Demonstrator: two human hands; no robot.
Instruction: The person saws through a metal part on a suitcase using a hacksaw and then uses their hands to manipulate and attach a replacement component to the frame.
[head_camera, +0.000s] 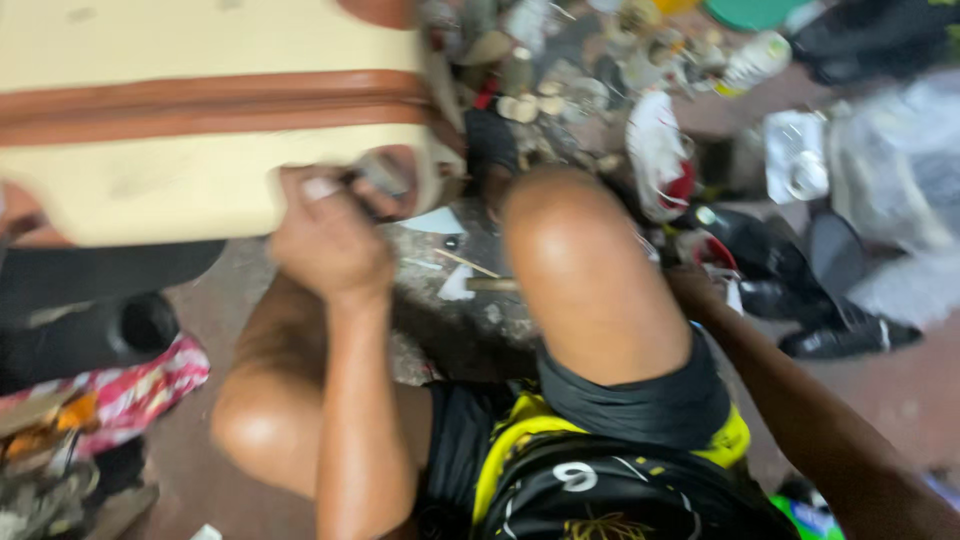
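The view is blurred. A large cream bag (150, 190) with a brown band (200, 105) fills the upper left. My left hand (330, 235) is at its lower right corner, fingers closed around a small grey object (385, 175) pressed against the bag's edge. My right hand (695, 285) reaches out to the right behind my raised knee (580, 260) and lies low among black shoes (760, 265). The knee partly hides it, and I cannot make out whether it holds anything.
A dark stone slab (470, 310) with paper scraps and a thin stick lies between my legs. A white and red shoe (655, 150), a plastic bottle (755, 60), clear plastic bags (900, 170) and small clutter sit behind. A red patterned cloth (130, 390) lies at left.
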